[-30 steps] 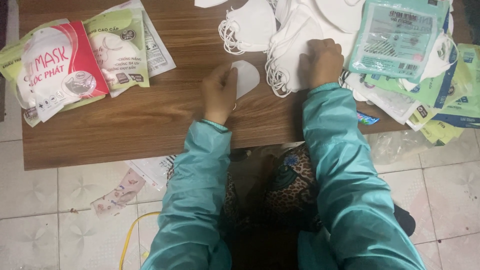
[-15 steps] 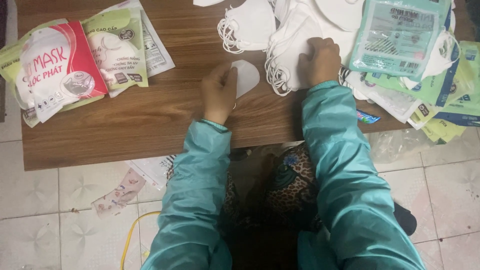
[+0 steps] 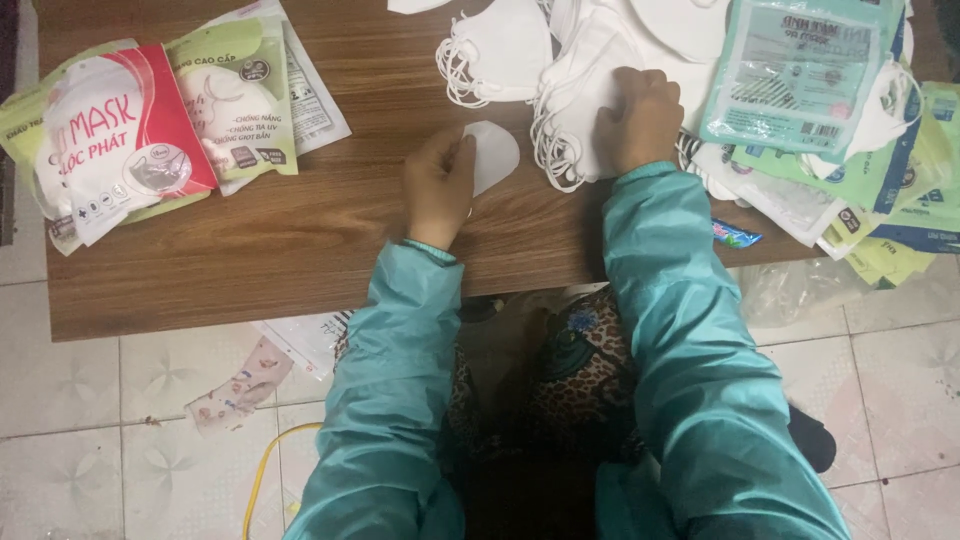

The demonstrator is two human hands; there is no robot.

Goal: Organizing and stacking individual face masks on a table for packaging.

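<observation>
The brown wood-grain desk [image 3: 300,250] carries it all. My right hand [image 3: 640,120] has stayed pressed on the heap of white folded face masks [image 3: 580,90], fingers curled; whether they pinch one I cannot tell. My left hand [image 3: 438,185] has not moved either, its grip closed on a small white oval mask piece [image 3: 495,155] lying flat on the desk, so the work sits paused.

At my far left lay a red-and-white mask packet [image 3: 120,140], with a pale green packet [image 3: 238,105] just beside it. At my far right, a teal flat packet [image 3: 795,70] topped a heap of green wrappers [image 3: 880,200].
</observation>
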